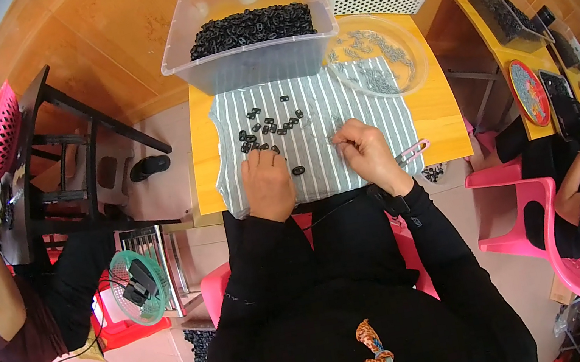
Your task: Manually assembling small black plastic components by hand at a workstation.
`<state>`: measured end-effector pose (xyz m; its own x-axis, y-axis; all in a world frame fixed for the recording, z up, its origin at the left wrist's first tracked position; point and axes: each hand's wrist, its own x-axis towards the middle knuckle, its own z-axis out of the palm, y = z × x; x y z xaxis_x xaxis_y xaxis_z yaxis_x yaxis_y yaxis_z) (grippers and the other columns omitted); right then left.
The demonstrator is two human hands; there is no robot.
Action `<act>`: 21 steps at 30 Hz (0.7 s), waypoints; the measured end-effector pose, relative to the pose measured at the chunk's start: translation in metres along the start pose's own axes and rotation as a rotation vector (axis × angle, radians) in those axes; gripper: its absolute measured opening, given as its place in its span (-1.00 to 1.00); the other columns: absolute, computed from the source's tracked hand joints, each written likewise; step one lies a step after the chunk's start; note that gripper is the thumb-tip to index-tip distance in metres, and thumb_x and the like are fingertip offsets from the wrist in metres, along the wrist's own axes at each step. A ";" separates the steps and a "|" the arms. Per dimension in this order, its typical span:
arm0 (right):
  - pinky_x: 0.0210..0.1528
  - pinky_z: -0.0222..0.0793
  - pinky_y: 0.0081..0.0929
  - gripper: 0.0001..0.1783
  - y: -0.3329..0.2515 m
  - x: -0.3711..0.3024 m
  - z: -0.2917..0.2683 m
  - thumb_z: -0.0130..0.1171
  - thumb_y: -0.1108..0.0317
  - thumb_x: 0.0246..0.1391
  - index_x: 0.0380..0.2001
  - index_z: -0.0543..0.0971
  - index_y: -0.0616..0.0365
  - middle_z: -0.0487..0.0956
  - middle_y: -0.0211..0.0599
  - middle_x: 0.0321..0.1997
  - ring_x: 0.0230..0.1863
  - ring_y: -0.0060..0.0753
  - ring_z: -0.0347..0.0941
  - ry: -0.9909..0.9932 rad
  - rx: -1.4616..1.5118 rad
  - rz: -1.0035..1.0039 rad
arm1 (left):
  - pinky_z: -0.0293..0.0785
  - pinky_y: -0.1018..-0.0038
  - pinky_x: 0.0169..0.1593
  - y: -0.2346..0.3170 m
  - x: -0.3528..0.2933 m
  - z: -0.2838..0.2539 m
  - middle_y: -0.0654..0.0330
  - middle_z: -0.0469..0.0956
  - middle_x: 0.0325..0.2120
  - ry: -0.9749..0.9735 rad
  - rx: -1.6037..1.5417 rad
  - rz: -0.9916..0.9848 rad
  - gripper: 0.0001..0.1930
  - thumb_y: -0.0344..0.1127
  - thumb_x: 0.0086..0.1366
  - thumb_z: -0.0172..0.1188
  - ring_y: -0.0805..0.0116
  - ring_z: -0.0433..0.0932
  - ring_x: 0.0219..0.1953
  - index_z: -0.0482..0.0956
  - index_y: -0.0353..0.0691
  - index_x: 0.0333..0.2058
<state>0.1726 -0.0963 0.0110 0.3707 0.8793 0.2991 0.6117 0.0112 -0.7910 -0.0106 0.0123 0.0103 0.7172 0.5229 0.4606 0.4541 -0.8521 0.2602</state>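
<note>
Small black oval plastic pieces (266,130), each with two openings, lie scattered on a grey-and-white striped cloth (387,119). My left hand (268,187) rests at the near edge of this group, fingers bent side by side, their tips against the nearest pieces. Whatever is under those fingertips is hidden. To the right, my right hand (370,152) has thumb and forefinger pinched together just above the cloth. A few thin silvery metal bits (336,121) lie by its fingertips; what the pinch holds is too small to make out. One black piece (298,170) lies alone between my hands.
A clear bin (248,69) of black pieces stands at the table's back, beside a white perforated basket (383,4). A round clear tray (414,72) holds metal bits. Pink-handled scissors or snips (412,153) lie right of my right hand. People sit at tables on both sides.
</note>
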 end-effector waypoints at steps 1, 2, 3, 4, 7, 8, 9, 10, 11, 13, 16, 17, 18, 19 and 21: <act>-0.38 0.29 -0.53 -0.89 -0.001 0.000 0.000 0.02 0.63 -0.08 -0.45 0.52 0.27 0.44 -0.23 -0.48 -0.44 -0.34 0.40 -0.006 -0.005 -0.004 | 0.24 0.26 -0.25 0.000 -0.002 0.001 0.10 0.40 -0.43 0.006 -0.002 -0.006 -0.95 -0.52 -0.12 0.09 0.10 0.34 -0.29 0.46 -0.30 -0.57; -0.37 0.28 -0.55 -0.89 -0.002 0.000 0.001 0.03 0.62 -0.06 -0.44 0.52 0.27 0.44 -0.27 -0.48 -0.43 -0.40 0.39 -0.011 0.085 0.036 | 0.27 0.27 -0.24 0.002 -0.001 -0.002 0.09 0.41 -0.43 0.005 -0.041 -0.021 -0.93 -0.53 -0.09 0.11 0.09 0.36 -0.29 0.49 -0.32 -0.53; -0.36 0.28 -0.58 -0.90 -0.004 0.000 0.001 0.04 0.61 -0.05 -0.42 0.52 0.26 0.44 -0.32 -0.49 -0.43 -0.47 0.38 -0.015 0.176 0.077 | 0.29 0.28 -0.23 0.003 0.000 -0.003 0.09 0.43 -0.43 0.005 -0.079 -0.035 -0.91 -0.54 -0.06 0.12 0.08 0.37 -0.29 0.51 -0.33 -0.49; -0.36 0.28 -0.58 -0.90 -0.005 -0.002 0.003 0.04 0.61 -0.05 -0.42 0.52 0.26 0.44 -0.32 -0.49 -0.43 -0.47 0.38 -0.018 0.173 0.075 | 0.29 0.28 -0.23 0.003 0.000 -0.002 0.09 0.43 -0.43 0.009 -0.081 -0.038 -0.91 -0.54 -0.06 0.12 0.08 0.37 -0.29 0.51 -0.33 -0.49; -0.35 0.26 -0.61 -0.90 -0.005 -0.007 0.014 0.04 0.61 -0.02 -0.40 0.52 0.26 0.44 -0.38 -0.48 -0.41 -0.56 0.35 -0.003 0.284 0.149 | 0.25 0.28 -0.24 0.000 0.001 0.002 0.08 0.39 -0.42 0.060 -0.098 -0.045 -0.95 -0.51 -0.11 0.09 0.10 0.34 -0.26 0.48 -0.30 -0.57; -0.36 0.26 -0.61 -0.90 -0.004 -0.008 0.017 0.04 0.61 -0.02 -0.40 0.51 0.27 0.43 -0.38 -0.49 -0.42 -0.56 0.35 0.000 0.325 0.189 | 0.25 0.28 -0.24 -0.002 0.001 0.002 0.08 0.39 -0.42 0.060 -0.070 -0.048 -0.94 -0.51 -0.11 0.10 0.10 0.34 -0.26 0.50 -0.30 -0.56; -0.36 0.26 -0.61 -0.91 -0.004 -0.009 0.019 0.04 0.61 -0.02 -0.40 0.50 0.28 0.42 -0.38 -0.49 -0.43 -0.56 0.34 0.004 0.365 0.229 | 0.25 0.29 -0.23 -0.003 0.001 0.003 0.08 0.39 -0.42 0.061 -0.042 -0.050 -0.92 -0.51 -0.10 0.10 0.09 0.34 -0.26 0.52 -0.30 -0.54; -0.36 0.26 -0.61 -0.91 -0.004 -0.010 0.019 0.04 0.61 -0.02 -0.40 0.50 0.28 0.42 -0.38 -0.49 -0.43 -0.56 0.34 0.002 0.364 0.228 | 0.25 0.29 -0.23 -0.005 0.000 0.003 0.08 0.39 -0.42 0.062 -0.042 -0.052 -0.92 -0.51 -0.10 0.10 0.09 0.34 -0.26 0.52 -0.30 -0.54; -0.37 0.29 -0.52 -0.91 -0.004 -0.011 0.019 0.04 0.62 -0.06 -0.43 0.50 0.27 0.44 -0.27 -0.47 -0.43 -0.39 0.38 0.017 0.267 0.176 | 0.25 0.29 -0.22 -0.006 -0.001 0.004 0.08 0.38 -0.41 0.051 -0.062 -0.051 -0.89 -0.51 -0.10 0.09 0.10 0.34 -0.25 0.54 -0.28 -0.51; -0.37 0.32 -0.43 -0.92 -0.004 -0.011 0.018 0.05 0.63 -0.10 -0.46 0.49 0.27 0.46 -0.17 -0.44 -0.43 -0.21 0.43 0.030 0.171 0.120 | 0.25 0.29 -0.22 -0.008 -0.002 0.004 0.09 0.38 -0.41 0.042 -0.080 -0.053 -0.86 -0.51 -0.09 0.09 0.10 0.34 -0.24 0.57 -0.26 -0.49; -0.37 0.33 -0.32 -0.89 -0.005 -0.012 0.018 0.03 0.64 -0.16 -0.48 0.47 0.26 0.44 -0.13 -0.45 -0.41 -0.08 0.43 0.061 -0.136 -0.019 | 0.25 0.29 -0.19 -0.008 -0.004 0.005 0.09 0.39 -0.38 0.040 -0.107 -0.054 -0.81 -0.52 -0.09 0.09 0.11 0.34 -0.22 0.60 -0.22 -0.44; -0.37 0.32 -0.28 -0.89 -0.006 -0.012 0.017 0.03 0.64 -0.18 -0.49 0.47 0.25 0.43 -0.12 -0.46 -0.40 -0.04 0.42 0.061 -0.155 -0.030 | 0.24 0.29 -0.18 -0.009 -0.004 0.005 0.08 0.39 -0.36 0.032 -0.114 -0.049 -0.81 -0.52 -0.09 0.09 0.10 0.33 -0.20 0.60 -0.22 -0.44; -0.38 0.32 -0.24 -0.88 -0.007 -0.012 0.016 0.03 0.64 -0.21 -0.50 0.46 0.24 0.42 -0.12 -0.46 -0.39 0.01 0.41 0.061 -0.175 -0.041 | 0.23 0.28 -0.17 -0.008 -0.003 0.005 0.08 0.40 -0.34 0.023 -0.122 -0.044 -0.80 -0.52 -0.09 0.09 0.10 0.33 -0.19 0.61 -0.22 -0.43; -0.38 0.32 -0.24 -0.88 -0.007 -0.012 0.016 0.03 0.64 -0.21 -0.50 0.46 0.24 0.42 -0.12 -0.46 -0.39 0.01 0.41 0.062 -0.175 -0.041 | 0.23 0.28 -0.17 -0.009 -0.003 0.004 0.08 0.40 -0.34 0.023 -0.122 -0.043 -0.80 -0.52 -0.09 0.09 0.10 0.33 -0.19 0.61 -0.22 -0.43; -0.38 0.32 -0.23 -0.87 -0.006 -0.011 0.015 0.04 0.63 -0.19 -0.48 0.47 0.22 0.40 -0.13 -0.47 -0.39 0.00 0.40 0.108 -0.455 -0.111 | 0.22 0.28 -0.14 -0.008 -0.003 -0.001 0.07 0.40 -0.30 -0.013 -0.112 -0.029 -0.79 -0.53 -0.09 0.09 0.09 0.31 -0.15 0.61 -0.22 -0.42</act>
<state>0.1538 -0.0990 0.0043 0.3411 0.8300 0.4414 0.8867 -0.1282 -0.4442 -0.0167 0.0180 0.0074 0.7122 0.5466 0.4403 0.4131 -0.8336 0.3667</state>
